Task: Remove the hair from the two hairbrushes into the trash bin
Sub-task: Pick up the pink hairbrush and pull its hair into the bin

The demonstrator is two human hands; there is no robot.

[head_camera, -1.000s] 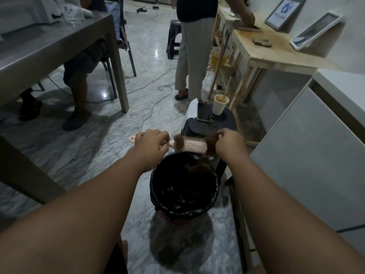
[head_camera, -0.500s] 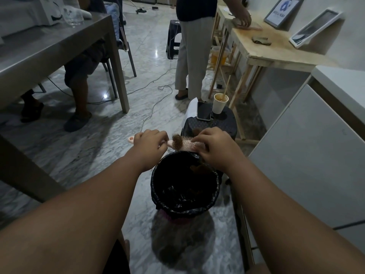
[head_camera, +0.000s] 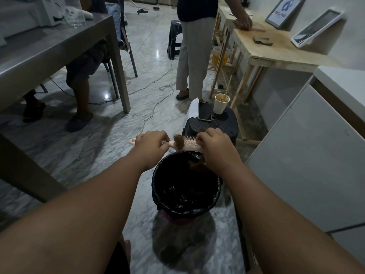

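Head view, mid-frame: left hand (head_camera: 151, 143) closed around handle of pink hairbrush (head_camera: 186, 145), held level just above far rim of black-lined trash bin (head_camera: 186, 186); right hand (head_camera: 214, 144) at brush's right end, fingers curled onto bristles, exact pinch hidden behind knuckles so can't tell what it has. Brown hair clump (head_camera: 179, 141) sitting at handle end of bristles, more brown hair hanging inside bin by right wrist. Best bet: keep handle grip firm, slide right fingertips under clump at bristle roots, peel along bristles rather than yank, release directly over bin opening; second brush not visible.
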